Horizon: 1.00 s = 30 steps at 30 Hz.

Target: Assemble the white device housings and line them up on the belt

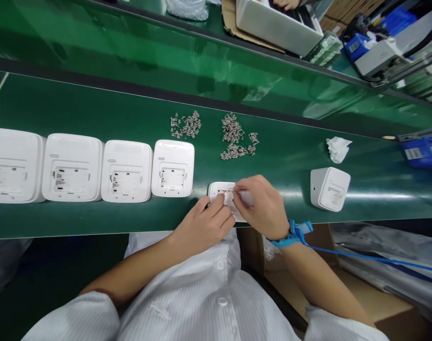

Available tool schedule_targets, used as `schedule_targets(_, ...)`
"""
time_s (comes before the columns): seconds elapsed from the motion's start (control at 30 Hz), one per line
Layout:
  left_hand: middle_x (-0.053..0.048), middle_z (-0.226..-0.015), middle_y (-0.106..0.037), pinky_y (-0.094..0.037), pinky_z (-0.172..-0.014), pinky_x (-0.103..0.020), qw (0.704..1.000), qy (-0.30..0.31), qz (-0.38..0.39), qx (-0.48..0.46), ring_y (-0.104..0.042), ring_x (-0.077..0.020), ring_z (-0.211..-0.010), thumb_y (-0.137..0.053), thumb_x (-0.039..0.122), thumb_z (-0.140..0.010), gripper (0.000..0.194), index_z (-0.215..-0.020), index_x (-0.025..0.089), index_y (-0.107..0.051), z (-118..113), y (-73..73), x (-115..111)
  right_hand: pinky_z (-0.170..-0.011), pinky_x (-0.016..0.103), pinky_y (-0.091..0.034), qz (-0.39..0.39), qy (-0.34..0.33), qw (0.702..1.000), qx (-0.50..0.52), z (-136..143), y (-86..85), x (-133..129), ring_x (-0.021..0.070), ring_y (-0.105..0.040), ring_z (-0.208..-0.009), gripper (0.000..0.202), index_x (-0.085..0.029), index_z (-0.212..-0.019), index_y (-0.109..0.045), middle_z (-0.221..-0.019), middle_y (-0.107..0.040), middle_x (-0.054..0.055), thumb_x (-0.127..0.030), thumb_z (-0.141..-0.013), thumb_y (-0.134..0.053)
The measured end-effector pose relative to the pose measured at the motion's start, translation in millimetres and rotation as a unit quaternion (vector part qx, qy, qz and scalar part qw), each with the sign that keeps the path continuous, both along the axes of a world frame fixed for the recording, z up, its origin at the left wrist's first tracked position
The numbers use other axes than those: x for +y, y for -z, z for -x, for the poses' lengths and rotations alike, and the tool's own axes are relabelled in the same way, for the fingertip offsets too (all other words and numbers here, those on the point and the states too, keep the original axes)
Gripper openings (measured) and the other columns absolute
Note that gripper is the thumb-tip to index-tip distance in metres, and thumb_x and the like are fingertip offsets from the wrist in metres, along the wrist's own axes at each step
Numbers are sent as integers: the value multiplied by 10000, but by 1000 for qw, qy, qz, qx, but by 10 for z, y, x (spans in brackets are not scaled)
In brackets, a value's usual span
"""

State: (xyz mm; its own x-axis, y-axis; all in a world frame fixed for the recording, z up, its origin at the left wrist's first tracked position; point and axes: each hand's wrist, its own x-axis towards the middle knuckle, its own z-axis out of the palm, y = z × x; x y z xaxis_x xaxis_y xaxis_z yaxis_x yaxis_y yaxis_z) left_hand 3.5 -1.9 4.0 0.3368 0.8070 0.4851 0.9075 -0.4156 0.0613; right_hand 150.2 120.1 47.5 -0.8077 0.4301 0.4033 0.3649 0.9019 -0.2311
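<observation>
A white plastic housing [221, 186] with a recessed compartment lies near the front edge of the green bench, partly covered by my hands. My left hand [209, 220] has curled fingers against its left and front side, the index fingertip reaching into the recess. Over the right part, my right hand [263, 204] pinches thumb and forefinger together at the recess; whatever is between them is too small to make out. Small metal contact pieces lie loose behind the housing, in one pile [191, 125] and a larger scattered pile [232, 130].
Several similar white housings stand in a row at left, the nearest housing [173, 168] beside my work. Another white housing [330, 189] and a crumpled tissue [338, 148] are at right. A blue wrist strap [290, 235] trails its cord rightward. Behind runs a raised shelf [130, 42]; a person's hand [286, 4] shows beyond.
</observation>
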Motion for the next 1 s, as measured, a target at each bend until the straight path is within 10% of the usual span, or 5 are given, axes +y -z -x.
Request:
schedule_targets(0.37,-17,-784,-558,-157,-597,-373,998,-22,-43,-44,-562,-212,-1001,-596,119,-910,147,-773,164,-565,-9,50,16,-750,408,-431,-35,24,995,-93,128,-65,2,284,-519,-924,181,-159,-1038,-563,-1027,-649,108,-135,-859,-570)
schedule_targets(0.6,-53,-940,-634,-289,-667,-382,997,-44,-55,-21,-568,-224,-1055,-610,170,-930,102,-1009,128,-659,-24,58,7,-716,407,-397,-67,37,992,-96,143,-58,23,301,-537,-941,403,-123,-1312,-465,-1094,-650,133,-251,-947,-578)
schedule_targets(1.0,-126,-1047,-677,-372,-789,-382,995,-73,-63,29,-612,-301,-1111,-628,251,-936,238,-1113,93,-647,-44,61,-25,-670,394,-320,-250,-4,964,-89,243,-83,28,268,-526,-865,216,-136,-1122,-591,-916,-676,95,-310,-995,-569)
